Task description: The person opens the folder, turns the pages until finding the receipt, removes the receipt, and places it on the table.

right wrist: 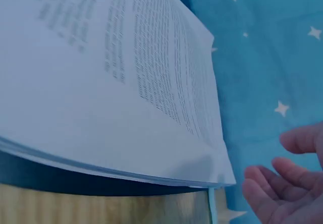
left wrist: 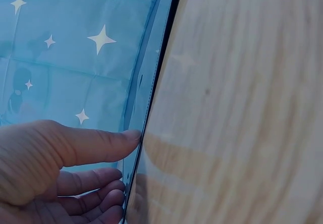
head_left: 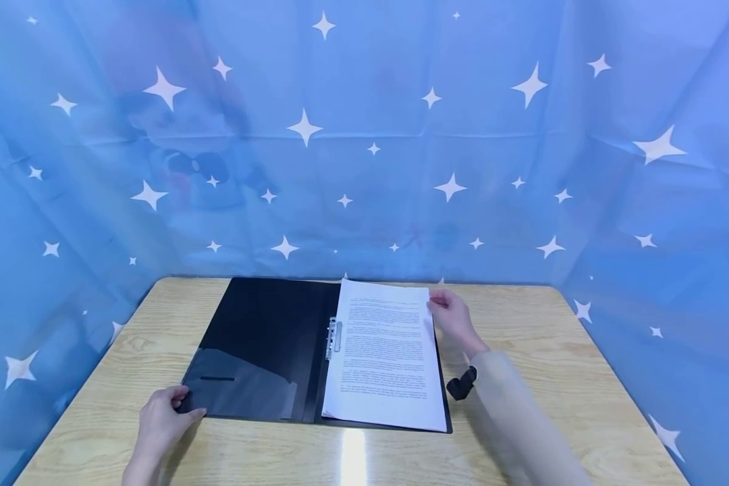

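A black clip folder [head_left: 267, 317] lies spread out on the table. On its right half rests a stack of printed paper [head_left: 383, 351], its left edge at the metal clip [head_left: 333, 337]. My left hand [head_left: 163, 418] holds the folder's near left corner, thumb at the front edge and curled fingers at the side; the left wrist view shows the thumb [left wrist: 103, 146] against the thin edge. At the stack's far right corner is my right hand [head_left: 453, 317]. In the right wrist view its fingers [right wrist: 282, 183] are loosely bent beside the paper corner, with nothing between them and the thumb.
The wooden table [head_left: 541, 351] extends on both sides of the folder. Behind it and along the sides hangs a blue curtain [head_left: 370, 169] with white stars. A clear pocket [head_left: 249, 388] covers the lower part of the folder's left inside cover.
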### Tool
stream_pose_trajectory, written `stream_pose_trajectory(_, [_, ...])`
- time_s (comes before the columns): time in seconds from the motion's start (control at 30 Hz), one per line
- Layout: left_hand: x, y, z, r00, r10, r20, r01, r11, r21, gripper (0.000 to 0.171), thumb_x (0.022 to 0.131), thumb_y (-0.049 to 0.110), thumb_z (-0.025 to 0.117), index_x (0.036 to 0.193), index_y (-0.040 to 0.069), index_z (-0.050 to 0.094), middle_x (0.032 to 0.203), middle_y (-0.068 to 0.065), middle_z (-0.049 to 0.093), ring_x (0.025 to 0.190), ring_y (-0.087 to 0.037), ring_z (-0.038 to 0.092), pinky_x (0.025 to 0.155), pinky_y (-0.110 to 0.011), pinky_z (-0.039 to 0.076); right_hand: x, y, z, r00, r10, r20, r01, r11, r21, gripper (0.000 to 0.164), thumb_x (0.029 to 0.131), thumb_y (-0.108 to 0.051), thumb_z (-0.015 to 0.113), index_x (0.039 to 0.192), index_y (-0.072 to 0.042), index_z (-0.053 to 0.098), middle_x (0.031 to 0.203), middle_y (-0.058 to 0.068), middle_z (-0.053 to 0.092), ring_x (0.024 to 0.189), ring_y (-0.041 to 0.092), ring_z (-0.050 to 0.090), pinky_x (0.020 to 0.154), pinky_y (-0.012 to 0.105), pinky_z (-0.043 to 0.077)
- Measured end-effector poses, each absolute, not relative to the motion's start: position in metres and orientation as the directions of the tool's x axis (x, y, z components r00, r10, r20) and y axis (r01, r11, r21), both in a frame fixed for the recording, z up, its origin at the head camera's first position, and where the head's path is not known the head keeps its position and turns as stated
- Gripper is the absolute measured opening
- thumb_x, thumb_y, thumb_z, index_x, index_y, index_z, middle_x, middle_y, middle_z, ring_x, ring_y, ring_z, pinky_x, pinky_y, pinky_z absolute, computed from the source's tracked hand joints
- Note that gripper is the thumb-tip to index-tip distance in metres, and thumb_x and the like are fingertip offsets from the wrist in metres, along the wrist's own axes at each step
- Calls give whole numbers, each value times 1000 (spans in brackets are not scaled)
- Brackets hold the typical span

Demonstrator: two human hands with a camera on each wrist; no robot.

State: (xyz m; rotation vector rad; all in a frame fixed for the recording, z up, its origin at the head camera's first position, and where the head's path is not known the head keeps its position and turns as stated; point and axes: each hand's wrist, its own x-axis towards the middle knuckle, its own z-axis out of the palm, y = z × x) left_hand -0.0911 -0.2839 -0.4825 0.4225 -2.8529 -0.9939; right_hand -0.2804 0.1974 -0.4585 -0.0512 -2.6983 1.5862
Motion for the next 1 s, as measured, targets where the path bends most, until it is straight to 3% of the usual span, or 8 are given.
stream_pose_trajectory(0.5, [-90,-284,-483,-950,-310,27,-225,745,628,52,68,8,77,107,-19,55,97,-31,55,89,-39,55,81,-50,42,-327,197,-457,-993,41,-107,113,543,-832,42,96,-12,40,133,9,42,135,27,43,126,40,38,102,49,33])
stream_pose_trajectory(0.73, [-91,-283,-483,-948,-318,5,-244,739,627,53,69,8,77,108,-19,54,98,-30,54,90,-38,54,82,-50,42,-367,211,-498,-986,17,-165,145,570,-809,45,99,-13,31,142,2,32,142,22,36,128,37,36,100,47,37])
stream_pose_trajectory(1.0, [-91,-284,-482,-952,-305,3,-235,739,631,52,69,7,77,108,-19,54,97,-30,54,89,-38,54,81,-49,42,-349,194,-463,-974,37,-226,218,443,-870,51,92,-1,30,143,4,27,142,26,34,130,39,33,104,47,33])
